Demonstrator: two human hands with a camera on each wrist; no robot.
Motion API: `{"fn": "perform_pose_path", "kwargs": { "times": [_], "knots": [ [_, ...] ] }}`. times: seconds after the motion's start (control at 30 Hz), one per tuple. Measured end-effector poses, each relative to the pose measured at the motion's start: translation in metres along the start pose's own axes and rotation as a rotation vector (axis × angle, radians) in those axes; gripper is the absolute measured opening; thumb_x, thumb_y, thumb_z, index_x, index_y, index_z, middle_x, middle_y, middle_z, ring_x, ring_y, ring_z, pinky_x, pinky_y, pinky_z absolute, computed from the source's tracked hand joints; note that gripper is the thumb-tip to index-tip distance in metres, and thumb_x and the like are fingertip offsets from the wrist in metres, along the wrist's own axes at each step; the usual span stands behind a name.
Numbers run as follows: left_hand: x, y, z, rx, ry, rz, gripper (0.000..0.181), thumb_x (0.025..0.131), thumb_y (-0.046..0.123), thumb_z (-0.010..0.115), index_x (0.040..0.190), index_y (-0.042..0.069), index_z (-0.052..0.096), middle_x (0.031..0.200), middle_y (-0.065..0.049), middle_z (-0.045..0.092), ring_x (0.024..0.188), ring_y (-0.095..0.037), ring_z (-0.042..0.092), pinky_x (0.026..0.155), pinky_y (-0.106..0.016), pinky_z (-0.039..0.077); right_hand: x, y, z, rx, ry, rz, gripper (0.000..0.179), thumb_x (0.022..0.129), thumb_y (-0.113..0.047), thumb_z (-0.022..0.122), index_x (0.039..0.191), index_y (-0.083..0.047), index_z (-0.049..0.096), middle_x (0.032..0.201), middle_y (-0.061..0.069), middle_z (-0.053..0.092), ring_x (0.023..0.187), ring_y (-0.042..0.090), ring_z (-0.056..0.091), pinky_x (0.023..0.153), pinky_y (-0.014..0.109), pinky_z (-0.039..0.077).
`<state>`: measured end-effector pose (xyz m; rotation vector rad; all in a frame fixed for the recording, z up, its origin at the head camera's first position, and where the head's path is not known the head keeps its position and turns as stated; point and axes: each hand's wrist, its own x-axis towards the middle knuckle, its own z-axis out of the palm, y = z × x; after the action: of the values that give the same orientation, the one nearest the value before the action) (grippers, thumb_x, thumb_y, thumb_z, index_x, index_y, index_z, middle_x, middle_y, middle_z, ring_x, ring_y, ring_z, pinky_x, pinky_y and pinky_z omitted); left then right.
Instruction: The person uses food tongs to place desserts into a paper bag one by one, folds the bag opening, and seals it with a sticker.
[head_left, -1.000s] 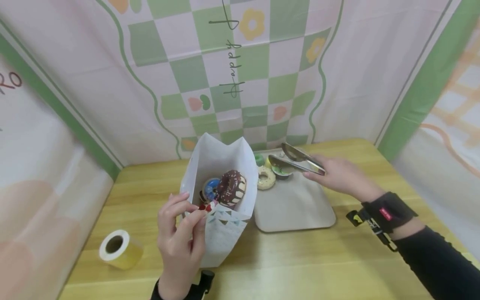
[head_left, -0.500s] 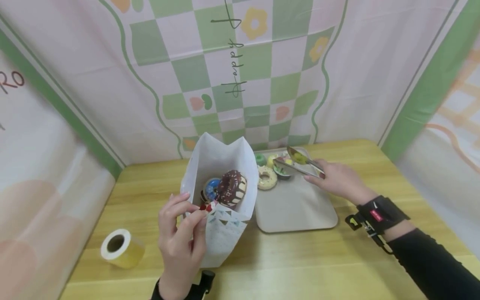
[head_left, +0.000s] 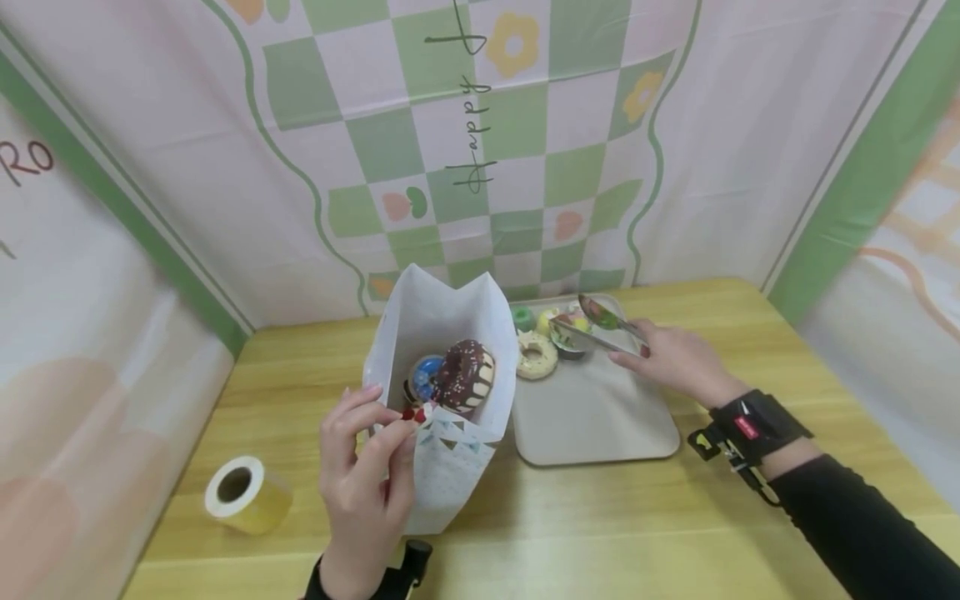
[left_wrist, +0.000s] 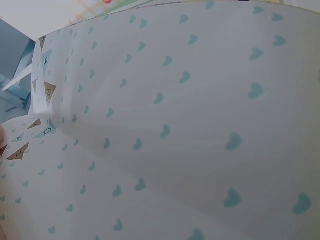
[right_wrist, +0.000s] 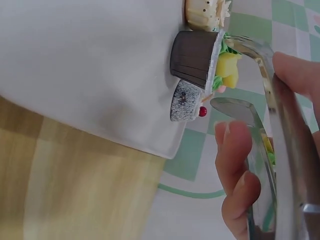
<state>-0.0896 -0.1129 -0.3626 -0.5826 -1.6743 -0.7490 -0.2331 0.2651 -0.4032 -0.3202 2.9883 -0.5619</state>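
My left hand [head_left: 367, 492] pinches the near left rim of a white paper bag [head_left: 442, 500] with a heart pattern. Inside the bag lie a chocolate donut [head_left: 465, 375], a blue-iced donut [head_left: 424, 377] and a small red and white piece near the fingertips. In my right hand [head_left: 682, 362] are metal tongs [head_left: 597, 312], their jaws spread apart over the tray. One tong tip reaches the green and yellow topping of a cupcake [right_wrist: 197, 57] in a dark cup; the other hangs apart from it in the right wrist view. The left wrist view shows mostly the bag's side.
The beige tray [head_left: 600, 417] stands right of the bag. On it, a cream donut [head_left: 536, 358], a green ring-shaped piece [head_left: 522, 317] and a small grey cake [right_wrist: 184, 102] with a red berry crowd the cupcake. A label roll [head_left: 251, 504] stands at left; a patterned cloth [head_left: 517, 150] hangs behind.
The right hand has lowered the tongs toward the cupcake, and they have shifted slightly right in view. The left hand stays on the bag's rim.
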Motion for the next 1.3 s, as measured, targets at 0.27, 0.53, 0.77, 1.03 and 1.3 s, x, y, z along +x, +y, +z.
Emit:
{"fn": "perform_pose_path", "kwargs": {
  "times": [0.27,0.53,0.77,1.03,1.3],
  "knots": [
    [0.001,-0.001,-0.001,-0.006,0.004,0.006,0.035,0.108,0.02,0.059,0.079,0.002,0.067,0.093,-0.018,0.062,0.118,-0.029,0.065,0.125,-0.035,0.044,0.003,0.003,0.006,-0.021,-0.054,0.002,0.087,0.102,-0.057,0.061,0.152,0.011,0.042,0.099,0.022,0.071,0.072,0.023,0.062,0.053,0.03,0.046],
    [0.002,-0.002,0.001,-0.018,0.02,0.025,0.034,0.108,0.019,0.06,0.079,0.002,0.067,0.092,-0.018,0.062,0.115,-0.03,0.065,0.123,-0.035,0.046,0.004,0.009,0.021,-0.017,-0.046,-0.016,0.077,0.103,-0.049,0.063,0.15,0.01,0.046,0.094,0.017,0.071,0.074,0.022,0.063,0.057,0.033,0.051],
    [0.002,-0.002,0.0,-0.011,0.014,0.023,0.033,0.108,0.019,0.06,0.08,0.002,0.067,0.092,-0.018,0.062,0.115,-0.031,0.065,0.123,-0.035,0.046,0.004,0.009,0.025,-0.06,-0.01,-0.045,0.074,0.105,-0.047,0.06,0.15,0.01,0.047,0.118,0.036,0.069,0.087,0.037,0.072,0.074,0.057,0.061],
    [0.001,-0.004,-0.002,-0.019,0.013,0.024,0.033,0.108,0.019,0.06,0.08,0.002,0.067,0.093,-0.018,0.062,0.114,-0.031,0.065,0.123,-0.035,0.046,-0.002,0.009,0.018,-0.016,-0.03,-0.009,0.077,0.105,-0.05,0.058,0.152,0.009,0.043,0.102,0.026,0.071,0.073,0.025,0.062,0.056,0.033,0.048],
    [0.003,-0.006,-0.005,-0.04,-0.007,0.023,0.032,0.108,0.017,0.06,0.081,0.002,0.067,0.094,-0.019,0.062,0.114,-0.034,0.064,0.124,-0.036,0.045,-0.008,0.003,-0.008,-0.058,-0.014,-0.035,0.074,0.106,-0.052,0.057,0.148,0.009,0.047,0.094,0.021,0.071,0.071,0.024,0.061,0.054,0.03,0.045]
  ]
}}
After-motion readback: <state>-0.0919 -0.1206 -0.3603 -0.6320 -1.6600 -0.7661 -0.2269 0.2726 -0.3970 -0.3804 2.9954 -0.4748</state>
